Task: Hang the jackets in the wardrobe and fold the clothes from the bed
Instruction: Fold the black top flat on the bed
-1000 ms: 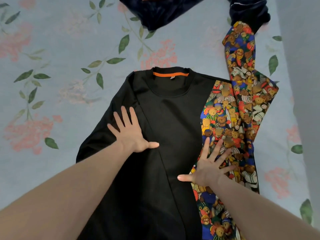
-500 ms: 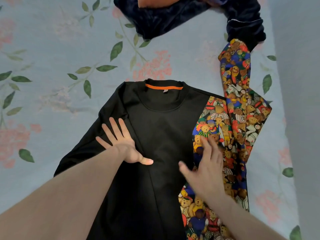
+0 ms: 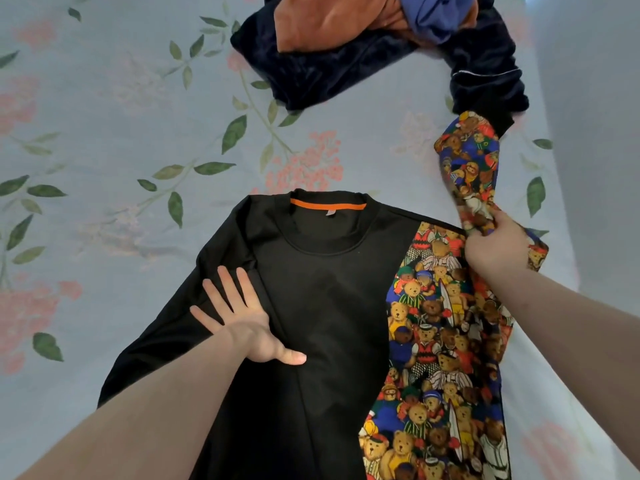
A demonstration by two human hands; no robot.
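A black sweatshirt [image 3: 325,299] with an orange neck tape lies flat on the bed, its right side printed with teddy bears. My left hand [image 3: 239,320] presses flat on its left chest, fingers spread, near the left sleeve, which is folded in. My right hand [image 3: 495,244] grips the teddy-bear sleeve [image 3: 467,161] near the shoulder; the sleeve stretches up and away toward the pile of clothes.
A pile of clothes lies at the top of the bed: a dark navy velvet garment [image 3: 332,71], an orange one [image 3: 329,22] and a blue-purple one [image 3: 436,19]. The floral bedsheet [image 3: 104,133] spreads to the left. The bed's right edge [image 3: 568,237] runs close to the sleeve.
My right hand has left the bear-print panel, moved up and right, and taken hold of the bear-print sleeve. My left hand stays pressed on the black front.
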